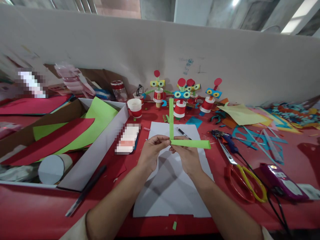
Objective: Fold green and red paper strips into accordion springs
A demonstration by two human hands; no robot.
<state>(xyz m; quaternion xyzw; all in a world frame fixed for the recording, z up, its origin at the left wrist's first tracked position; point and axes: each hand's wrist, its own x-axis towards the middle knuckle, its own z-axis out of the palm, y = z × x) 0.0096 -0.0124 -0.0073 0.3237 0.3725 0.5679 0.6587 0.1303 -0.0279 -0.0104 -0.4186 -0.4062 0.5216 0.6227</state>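
Two green paper strips (pixel 171 120) meet at a corner in an L shape, one pointing away from me, the other out to the right. My left hand (pixel 154 148) pinches them at the corner. Fingers of my right hand (pixel 186 153) are closed on the sideways strip, just right of the joint. Both hands are above a white sheet (pixel 172 190), on which a black pen (pixel 183 133) lies behind the right-hand strip.
An open box (pixel 93 160) of coloured paper stands at left, beside a phone (pixel 128 138) and paper cup (pixel 135 108). Paper-cup figures (pixel 179 108) stand at the back. Large scissors (pixel 241 171), a glue gun (pixel 228 140) and a purple device (pixel 282 181) lie right.
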